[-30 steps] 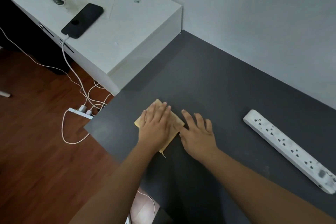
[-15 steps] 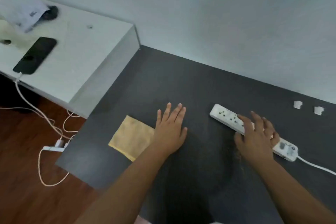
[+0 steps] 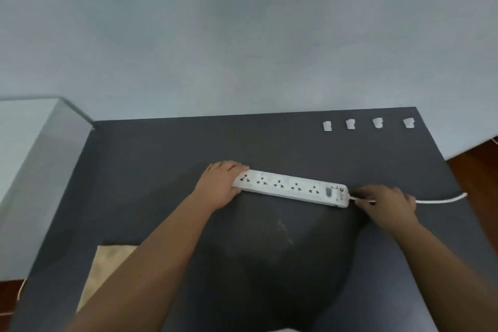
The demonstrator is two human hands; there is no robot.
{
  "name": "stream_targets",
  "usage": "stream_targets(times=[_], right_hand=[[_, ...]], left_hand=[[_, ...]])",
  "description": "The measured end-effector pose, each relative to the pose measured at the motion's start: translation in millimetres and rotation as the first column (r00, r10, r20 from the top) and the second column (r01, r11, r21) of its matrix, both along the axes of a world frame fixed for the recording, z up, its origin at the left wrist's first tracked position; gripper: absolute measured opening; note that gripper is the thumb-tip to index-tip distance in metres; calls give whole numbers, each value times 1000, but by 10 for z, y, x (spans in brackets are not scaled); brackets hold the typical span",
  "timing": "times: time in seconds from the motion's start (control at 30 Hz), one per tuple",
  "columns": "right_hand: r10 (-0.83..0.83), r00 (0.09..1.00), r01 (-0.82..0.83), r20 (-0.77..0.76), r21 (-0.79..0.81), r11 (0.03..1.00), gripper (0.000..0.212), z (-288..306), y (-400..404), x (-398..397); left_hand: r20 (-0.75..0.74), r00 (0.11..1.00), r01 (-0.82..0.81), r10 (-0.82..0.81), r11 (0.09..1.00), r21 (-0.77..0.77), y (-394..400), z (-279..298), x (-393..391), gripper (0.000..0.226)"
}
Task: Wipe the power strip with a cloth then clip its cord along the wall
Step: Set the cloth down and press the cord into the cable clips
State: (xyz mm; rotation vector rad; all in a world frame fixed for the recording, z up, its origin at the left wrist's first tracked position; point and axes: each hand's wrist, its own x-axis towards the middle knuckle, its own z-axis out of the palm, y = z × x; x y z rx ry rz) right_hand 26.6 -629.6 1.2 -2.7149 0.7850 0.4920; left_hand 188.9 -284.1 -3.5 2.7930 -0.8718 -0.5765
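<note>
A white, grimy power strip [image 3: 291, 187] lies across the middle of the dark table [image 3: 161, 170]. My left hand [image 3: 221, 183] grips its left end. At the strip's right end my right hand [image 3: 385, 203] pinches the white cord [image 3: 439, 200], which runs off to the right table edge. A folded yellow cloth [image 3: 107, 267] lies flat at the near left, partly hidden under my left forearm. Several small white cord clips [image 3: 350, 124] sit in a row at the back right of the table, next to the wall.
The pale blue wall [image 3: 242, 35] rises straight behind the table. A white cabinet [image 3: 29, 159] stands against the table's left side. Wooden floor [image 3: 477, 167] shows past the right edge.
The view swung right and up. My left hand left the cloth and took the strip's left end. My right hand slid off the strip's top onto the cord. The strip now lies nearly level.
</note>
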Motion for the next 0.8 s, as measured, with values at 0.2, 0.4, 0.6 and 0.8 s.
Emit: stream_targets(times=[0.2,0.4,0.6,0.8], right_hand=[[74,979,-93,188,94,991,8,-16,-40,243],[-31,930,-41,367,186,982,9,50,132,954],[-175,918,85,355,256,963,9,-91,446,1629],[-218,928,154,303,222,963,10,-220,466,2023]], left_hand=[[-122,986,-140,115,964,-224,134,-77,113,59],[-142,950,-311,279,894,-323,254,25,602,62],[-57,886,-451,461,825,-340,235,-18,1118,53],[-32,879,-454,476,816,-358,211,-139,1433,44]])
